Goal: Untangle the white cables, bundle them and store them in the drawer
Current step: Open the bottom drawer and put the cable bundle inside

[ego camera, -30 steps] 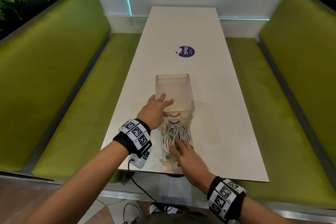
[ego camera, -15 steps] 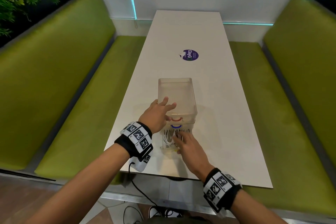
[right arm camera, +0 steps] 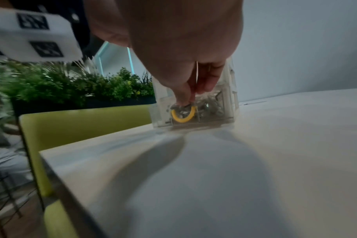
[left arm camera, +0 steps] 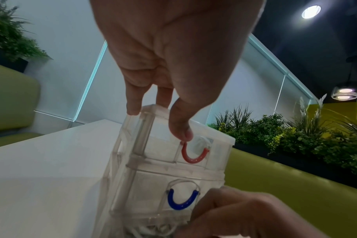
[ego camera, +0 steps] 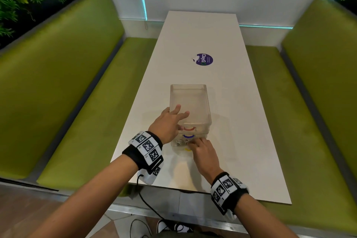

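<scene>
A clear plastic drawer unit (ego camera: 190, 100) stands on the white table near its front edge. It has a red handle (left arm camera: 194, 154) on top, a blue handle (left arm camera: 182, 200) below and a yellow handle (right arm camera: 182, 116) on the bottom drawer. The white cables (right arm camera: 210, 106) show as a coil through that drawer's clear front; the drawer is pushed almost fully in. My left hand (ego camera: 176, 116) rests spread on the unit's top, thumb by the red handle. My right hand (ego camera: 193, 144) presses its fingertips against the bottom drawer's front, just above the yellow handle.
The white table (ego camera: 241, 121) carries a round purple sticker (ego camera: 204, 59) beyond the unit. Green benches run along the left (ego camera: 77, 121) and right (ego camera: 313, 121). The table's near edge (ego camera: 212, 192) lies just under my wrists. A black wire hangs from my left wristband.
The bottom drawer with the cables has slid from far out to nearly closed, with my right hand moving forward against it. My left hand stayed on the unit's top.
</scene>
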